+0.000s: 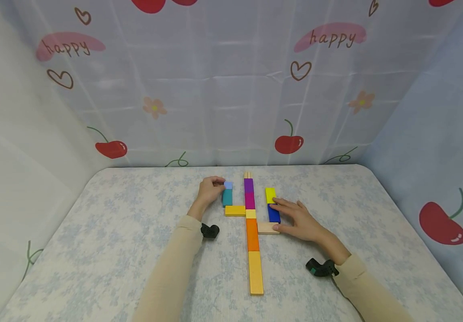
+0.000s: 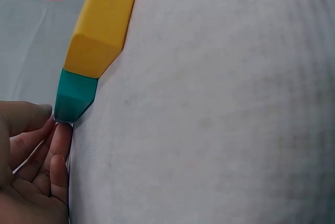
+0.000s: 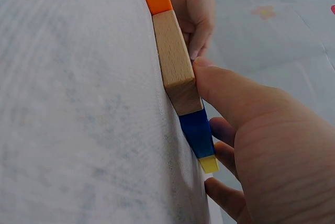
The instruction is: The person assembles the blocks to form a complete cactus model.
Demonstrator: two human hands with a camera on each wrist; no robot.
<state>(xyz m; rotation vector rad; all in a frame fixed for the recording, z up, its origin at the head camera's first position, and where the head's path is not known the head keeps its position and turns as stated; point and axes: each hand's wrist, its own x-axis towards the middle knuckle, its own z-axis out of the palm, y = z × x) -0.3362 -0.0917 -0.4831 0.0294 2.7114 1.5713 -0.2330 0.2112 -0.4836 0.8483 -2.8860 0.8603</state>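
Observation:
My left hand [image 1: 210, 190] has its fingertips on a small light blue block [image 1: 228, 184], pinching it at the far end of a teal block [image 1: 227, 197]; the left wrist view hides the light blue block. Below the teal block [image 2: 76, 96] lies a golden-yellow block [image 1: 235, 210]. With fingers spread, my right hand [image 1: 301, 221] rests against the right branch. Its thumb touches a plain wooden block [image 3: 175, 51], and the other fingers lie along a blue block [image 1: 273, 213] and a bright yellow block [image 1: 270, 195].
Between the hands runs a column of blocks: thin light sticks [image 1: 248, 175] at the top, then purple [image 1: 248, 185], magenta [image 1: 249, 201], pale yellow [image 1: 251, 214], orange [image 1: 252, 235] and a long tan-yellow block [image 1: 256, 273]. A patterned cloth [image 1: 114, 250] covers the table; printed curtains [image 1: 223, 89] surround it.

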